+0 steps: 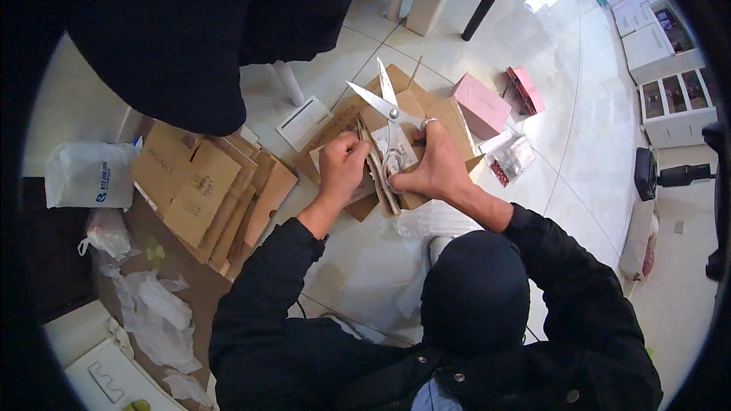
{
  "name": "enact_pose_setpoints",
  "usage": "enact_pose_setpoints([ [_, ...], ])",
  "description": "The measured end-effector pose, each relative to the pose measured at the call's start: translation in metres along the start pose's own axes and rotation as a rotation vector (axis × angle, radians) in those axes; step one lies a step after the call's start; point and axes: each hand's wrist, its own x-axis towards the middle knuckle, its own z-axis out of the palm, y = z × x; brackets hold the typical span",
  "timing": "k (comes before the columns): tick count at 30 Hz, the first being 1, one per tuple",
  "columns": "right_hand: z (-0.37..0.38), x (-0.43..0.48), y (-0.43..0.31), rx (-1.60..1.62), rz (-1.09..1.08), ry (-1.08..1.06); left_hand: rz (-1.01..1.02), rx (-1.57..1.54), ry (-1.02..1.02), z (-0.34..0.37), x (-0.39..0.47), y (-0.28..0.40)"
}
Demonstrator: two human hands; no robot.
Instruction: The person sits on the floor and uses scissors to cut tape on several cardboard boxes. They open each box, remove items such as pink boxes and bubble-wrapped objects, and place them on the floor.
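Observation:
My right hand (437, 168) grips the handles of a pair of metal scissors (394, 111), whose blades stand apart and point away from me. My left hand (344, 165) pinches the edge of a cardboard flap (372, 162) beside the scissors' lower handle. Both hands are above a brown cardboard box (328, 137) with its flaps spread, on the tiled floor between my arms. White paper labels show on the cardboard under the scissors. The box's inside is mostly hidden by my hands and the flaps.
Flattened cardboard boxes (194, 182) lie stacked at left, near a white plastic bag (91, 174) and crumpled plastic (157, 319). A pink box (481, 105), a smaller pink item (525, 91) and a clear packet (511, 160) lie right. Table legs (431, 5) stand beyond; a dark-clothed person (200, 28) is upper left.

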Motion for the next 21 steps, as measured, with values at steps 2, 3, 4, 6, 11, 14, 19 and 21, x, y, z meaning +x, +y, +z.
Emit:
enact_pose_setpoints([
  [2, -0.001, 0.0, 0.001, -0.011, -0.01, -0.02, -0.084, -0.133, -0.114, -0.008, 0.0, -0.003],
  [3, -0.002, 0.001, 0.001, -0.004, -0.026, -0.027, -0.136, -0.251, -0.185, -0.012, 0.001, -0.004],
  [4, -0.002, 0.0, 0.001, 0.002, -0.04, -0.034, -0.199, -0.369, -0.248, -0.015, 0.0, -0.003],
  [6, -0.002, -0.001, 0.001, 0.024, -0.017, -0.029, -0.363, -0.674, -0.269, -0.022, 0.003, 0.0],
  [11, -0.003, -0.002, -0.002, 0.014, -0.054, -0.064, -0.106, 0.206, -0.292, -0.033, 0.039, 0.004],
  [14, -0.005, -0.001, -0.002, 0.012, -0.025, -0.087, -0.138, -0.074, -0.392, -0.035, 0.044, -0.006],
  [19, -0.004, 0.0, -0.001, 0.031, -0.044, -0.085, -0.099, -0.097, -0.478, -0.046, 0.046, -0.026],
  [21, -0.004, 0.001, -0.001, 0.041, -0.036, -0.094, -0.074, -0.117, -0.49, -0.047, 0.048, -0.03],
])
